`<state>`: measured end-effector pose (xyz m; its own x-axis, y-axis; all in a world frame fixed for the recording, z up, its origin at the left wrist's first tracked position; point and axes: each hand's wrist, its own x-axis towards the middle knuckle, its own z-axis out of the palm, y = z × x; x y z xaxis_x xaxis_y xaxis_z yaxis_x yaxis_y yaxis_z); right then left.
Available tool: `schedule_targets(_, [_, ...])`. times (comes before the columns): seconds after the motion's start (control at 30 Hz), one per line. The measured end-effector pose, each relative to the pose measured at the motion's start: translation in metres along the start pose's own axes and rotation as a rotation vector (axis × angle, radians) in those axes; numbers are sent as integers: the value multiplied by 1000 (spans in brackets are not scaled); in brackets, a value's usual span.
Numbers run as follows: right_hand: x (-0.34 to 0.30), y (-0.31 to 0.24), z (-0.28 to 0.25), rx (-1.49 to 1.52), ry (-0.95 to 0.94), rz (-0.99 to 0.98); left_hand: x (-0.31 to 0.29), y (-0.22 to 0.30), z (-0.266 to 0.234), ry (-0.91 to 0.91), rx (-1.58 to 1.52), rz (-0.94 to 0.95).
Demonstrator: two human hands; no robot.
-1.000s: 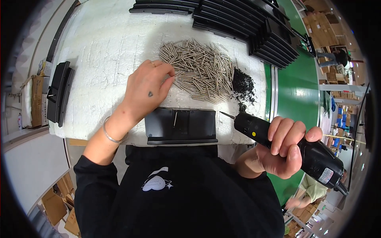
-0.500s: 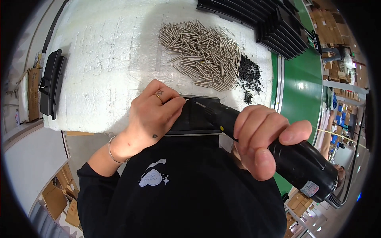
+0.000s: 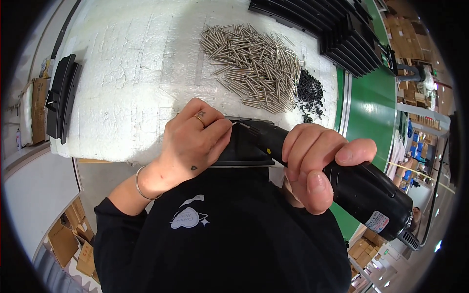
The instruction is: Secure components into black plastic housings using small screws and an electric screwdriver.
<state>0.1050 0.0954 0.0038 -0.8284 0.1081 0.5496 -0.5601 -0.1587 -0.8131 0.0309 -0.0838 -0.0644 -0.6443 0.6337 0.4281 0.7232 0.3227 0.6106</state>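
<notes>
My right hand [image 3: 317, 163] is wrapped round a black electric screwdriver [image 3: 373, 195], its bit pointing left toward my left fingertips. My left hand [image 3: 198, 134] is closed in a pinch on a thin metal pin [image 3: 234, 123], of which just a short bright end shows. The bit's tip and the pin end are very close; whether they touch I cannot tell. Beneath both lies a black panel [image 3: 239, 155] at the near edge of the white foam sheet, partly hidden by my left hand and the screwdriver.
On the foam sheet [image 3: 112, 93] lies a large heap of metal pins [image 3: 254, 66], with a smaller pile of black screws [image 3: 309, 92] beside it. Black finned parts [image 3: 349, 46] stand far right. Another black part [image 3: 62, 100] rests at the left edge. A green work surface [image 3: 371, 110] runs along the right.
The screwdriver and my right hand have shifted slightly left and up, its tip nearer my left fingers. My left hand keeps its pinch. The view has turned a little.
</notes>
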Motion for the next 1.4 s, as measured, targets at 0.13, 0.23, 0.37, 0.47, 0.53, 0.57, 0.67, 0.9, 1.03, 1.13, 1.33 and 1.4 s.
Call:
schedule_targets(0.13, [-1,-2,0,-7,-10,34,-1,0,1,3,19,2])
schedule_targets(0.23, [3,-4,-5,2,-79,25,-2,0,3,22,6,1])
schedule_targets(0.37, [4,-4,-5,-14,-102,47,-2,-1,4,19,7,9])
schedule_targets(0.47, [4,-2,-5,-5,-86,39,-2,-1,5,27,12,6])
schedule_targets(0.53, [5,-5,-6,-20,-104,62,-2,-1,6,37,16,6])
schedule_targets(0.57, [6,-5,-5,-20,-105,64,-2,-1,6,30,25,6])
schedule_targets(0.67, [6,-4,-3,-31,-100,68,-1,-1,7,28,27,6])
schedule_targets(0.9, [9,10,13,7,-49,-5,-2,-2,9,67,9,-14])
schedule_targets(1.03, [20,10,19,1,-51,29,0,-2,6,38,-34,-68])
schedule_targets(1.13, [25,7,23,-45,-76,127,-3,-6,9,35,-59,-31])
schedule_targets(1.33, [32,8,24,-65,-124,159,-3,-7,7,16,-96,-36])
schedule_targets(1.4, [27,10,28,-59,-84,135,-4,-5,6,-11,-99,-34])
